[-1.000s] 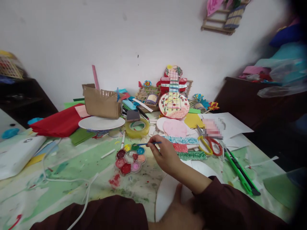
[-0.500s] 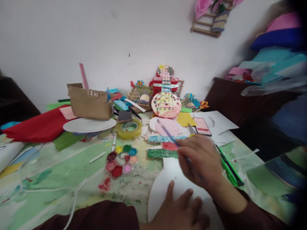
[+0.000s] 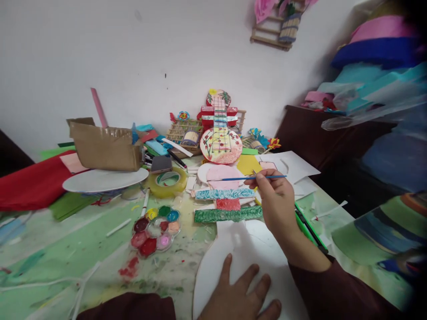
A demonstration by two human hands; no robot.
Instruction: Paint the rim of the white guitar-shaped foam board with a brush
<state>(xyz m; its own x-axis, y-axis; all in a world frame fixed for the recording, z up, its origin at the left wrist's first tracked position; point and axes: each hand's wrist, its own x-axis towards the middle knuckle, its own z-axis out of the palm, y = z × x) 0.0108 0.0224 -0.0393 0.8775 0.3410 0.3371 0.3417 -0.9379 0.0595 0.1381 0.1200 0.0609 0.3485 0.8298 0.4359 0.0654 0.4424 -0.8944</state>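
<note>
Between the fingertips of my right hand [image 3: 275, 204] is a thin blue paintbrush [image 3: 245, 178], held level with its tip to the left. My left hand [image 3: 242, 291] lies with fingers spread on a white guitar-shaped cutout [image 3: 210, 271]. Across the cutout's neck run a green painted strip [image 3: 227, 214] and a blue-and-white one [image 3: 225, 194], with a red patch [image 3: 228, 204] between them. A pale pink disc [image 3: 222, 174] sits at the far end, behind the brush. To the left stands a paint palette [image 3: 155, 227] with several coloured wells.
A painted paper guitar [image 3: 220, 144] leans at the back. Clear tape [image 3: 167, 181], a cardboard box [image 3: 106, 146] and a white oval plate [image 3: 105, 180] are at left. A green cutter [image 3: 310, 231] lies right, partly behind my right hand. White paper [image 3: 293, 166] lies beyond it.
My right hand has turned the brush from a steep slant to nearly level, away from the cutout. My left hand stays flat on the cutout. The view has shifted slightly right.
</note>
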